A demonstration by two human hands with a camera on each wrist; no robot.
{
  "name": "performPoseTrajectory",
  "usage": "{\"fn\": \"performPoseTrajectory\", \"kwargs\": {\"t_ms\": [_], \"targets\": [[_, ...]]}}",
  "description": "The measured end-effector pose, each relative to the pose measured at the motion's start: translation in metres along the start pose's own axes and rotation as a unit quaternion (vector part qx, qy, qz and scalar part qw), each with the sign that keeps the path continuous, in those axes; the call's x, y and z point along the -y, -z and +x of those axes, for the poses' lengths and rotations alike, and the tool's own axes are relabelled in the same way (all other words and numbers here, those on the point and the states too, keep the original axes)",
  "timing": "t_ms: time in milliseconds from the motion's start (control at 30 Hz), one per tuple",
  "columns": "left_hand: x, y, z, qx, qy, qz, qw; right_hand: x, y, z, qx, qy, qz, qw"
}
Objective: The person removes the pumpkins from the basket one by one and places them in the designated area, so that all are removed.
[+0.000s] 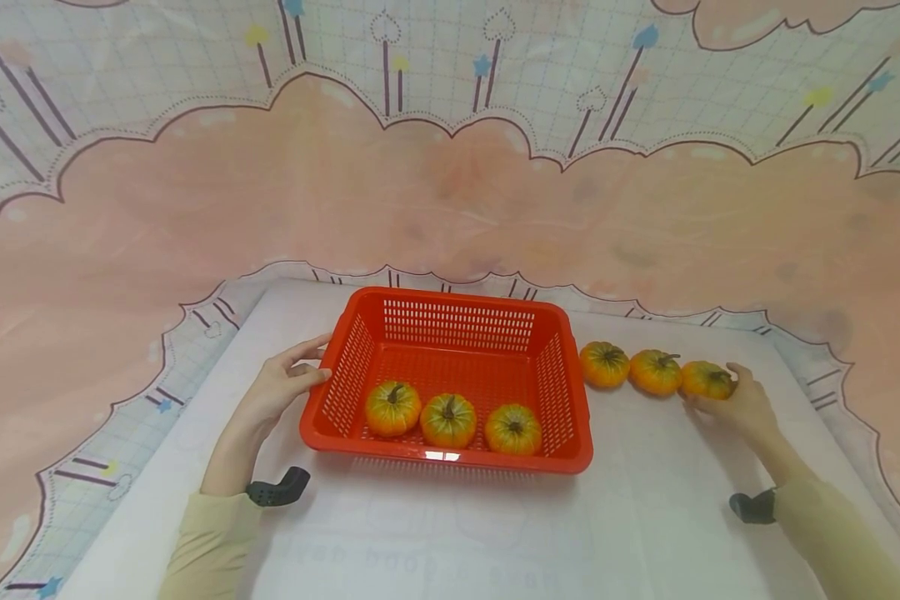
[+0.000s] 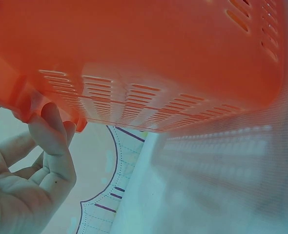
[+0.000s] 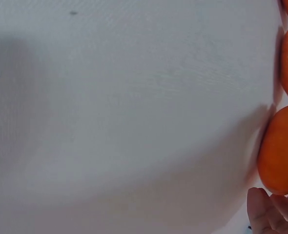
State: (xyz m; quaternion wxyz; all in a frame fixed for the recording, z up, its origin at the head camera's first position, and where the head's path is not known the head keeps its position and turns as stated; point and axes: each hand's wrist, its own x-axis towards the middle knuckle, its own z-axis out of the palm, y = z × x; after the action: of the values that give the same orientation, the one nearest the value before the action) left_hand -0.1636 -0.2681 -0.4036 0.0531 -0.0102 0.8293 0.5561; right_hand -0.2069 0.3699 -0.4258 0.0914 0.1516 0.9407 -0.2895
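Observation:
A red plastic basket [image 1: 450, 358] with slotted walls stands at the middle of the table. Inside it, along the near wall, sit three small orange-and-green pumpkins [image 1: 449, 421]. My left hand [image 1: 288, 379] grips the basket's left rim; in the left wrist view its curled fingers [image 2: 51, 146] are under the rim. To the right of the basket, three more pumpkins stand side by side in a row. My right hand [image 1: 738, 404] is at the rightmost pumpkin [image 1: 705, 380], thumb on the near side, fingers behind. The right wrist view has the fingertips [image 3: 257, 202] right at that pumpkin's end.
The leftmost pumpkin of the row [image 1: 604, 365] stands close against the basket's right side, with the middle one [image 1: 656, 372] beside it. A white cloth covers the table [image 1: 435, 533]. Behind rises a patterned pink and white curtain [image 1: 450, 200]. Dark wrist devices [image 1: 279, 487] sit on both forearms.

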Motion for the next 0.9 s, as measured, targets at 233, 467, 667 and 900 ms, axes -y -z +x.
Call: {"fn": "performPoseTrajectory", "kwargs": {"t_ms": [233, 467, 667, 900], "targets": [[0.0, 0.0, 0.001, -0.002, -0.001, 0.002, 1.0, 0.002, 0.007, -0.006, -0.013, 0.039, -0.003, 0.9992], [0.0, -0.001, 0.0, 0.001, 0.003, 0.002, 1.0, 0.006, 0.012, -0.012, -0.046, 0.069, -0.006, 0.9965], [0.0, 0.0, 0.0, 0.002, 0.002, 0.001, 1.0, 0.016, 0.016, -0.013, -0.067, 0.073, 0.002, 0.9951], [-0.001, 0.0, -0.001, 0.002, 0.002, 0.0, 1.0, 0.032, 0.021, -0.017, -0.082, 0.106, 0.01, 0.9909]]}}
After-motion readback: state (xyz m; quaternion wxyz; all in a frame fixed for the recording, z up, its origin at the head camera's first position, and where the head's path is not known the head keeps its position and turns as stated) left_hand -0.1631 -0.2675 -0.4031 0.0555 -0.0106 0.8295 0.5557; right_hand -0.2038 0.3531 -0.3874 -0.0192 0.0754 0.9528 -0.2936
